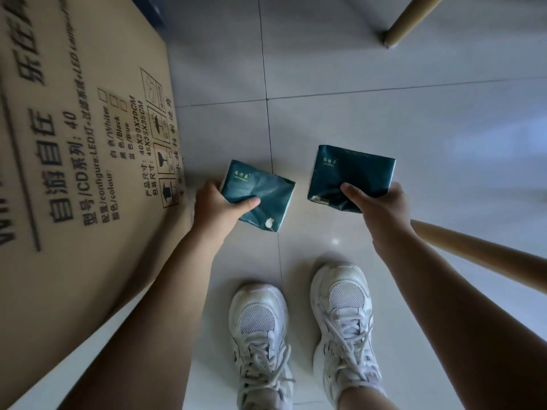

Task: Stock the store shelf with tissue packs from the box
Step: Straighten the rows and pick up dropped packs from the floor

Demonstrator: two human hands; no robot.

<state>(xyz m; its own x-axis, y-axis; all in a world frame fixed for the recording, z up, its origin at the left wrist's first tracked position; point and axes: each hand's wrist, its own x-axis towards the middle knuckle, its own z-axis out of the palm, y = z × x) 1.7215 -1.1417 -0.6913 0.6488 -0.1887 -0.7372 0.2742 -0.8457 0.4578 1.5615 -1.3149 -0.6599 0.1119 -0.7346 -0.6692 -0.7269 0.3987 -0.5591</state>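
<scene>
**Two tissue packs held above tiled floor, beside printed carton**

Pale glossy floor tiles (355,119) with dark grout lines fill the view; a small light reflection is noted on a tile between the forearms. Two white lace-up sneakers (340,321) are seen standing on the tiles at the lower centre.

A large brown cardboard box (83,149) occupies the left side. Its face is printed in black. Legible entries: "CD", "40", "LED", "configure", "colour", "Whiter", "Black", "Blue", "40X30X30CM", "45X35X35CM". Chinese characters are also printed (partly blurred, not transcribed). Three unticked checkboxes and several handling pictograms, among them an umbrella and an up-arrow, are recorded near the box edge.

The left hand (213,205) is closed around a dark teal tissue pack (260,190), thumb on top, fingers underneath. The pack is held in the air just beside the lower corner of the box; a small torn white spot is visible near its lower edge. Gold lettering on the pack is too small to read.

The right hand (381,208) is closed around a second teal tissue pack (352,173), thumb pressed on its upper face. The same gold mark is seen, illegible. The two packs are held apart, not touching.

Two tan wooden legs are noted: one (414,19) at upper right, one (473,250) passing behind the right forearm.
</scene>
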